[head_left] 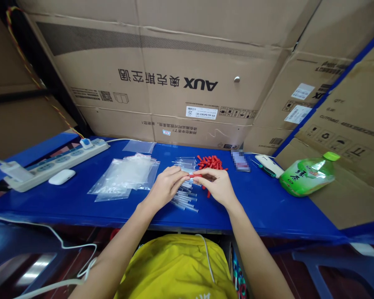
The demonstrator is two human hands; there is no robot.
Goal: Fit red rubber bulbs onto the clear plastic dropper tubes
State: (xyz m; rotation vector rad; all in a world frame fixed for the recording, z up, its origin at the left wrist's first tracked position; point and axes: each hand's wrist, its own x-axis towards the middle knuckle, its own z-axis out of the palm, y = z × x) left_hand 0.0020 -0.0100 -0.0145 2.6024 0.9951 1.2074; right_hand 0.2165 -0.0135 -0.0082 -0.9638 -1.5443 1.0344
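Observation:
Between the fingertips of both hands lies a small red rubber bulb [195, 175], held level over the table. My left hand [166, 187] is closed in a pinch at its left end; whether a clear tube is also inside those fingers is hidden. Thumb and fingers of my right hand [217, 185] pinch the bulb from the right. Under and around my left hand are many thin clear tubes [187, 200], lying side by side and partly covered. Just behind my right hand is a loose heap of red bulbs [212, 162], with some partly hidden by the hand.
Clear plastic bags [124, 176] lie left on the blue table [255, 207]. Farther left are a white case [62, 177] and a power strip [65, 160]. At right are a blurred packet [240, 161], a white device [269, 165] and a green bottle [308, 176]. Cardboard [162, 50] walls the back.

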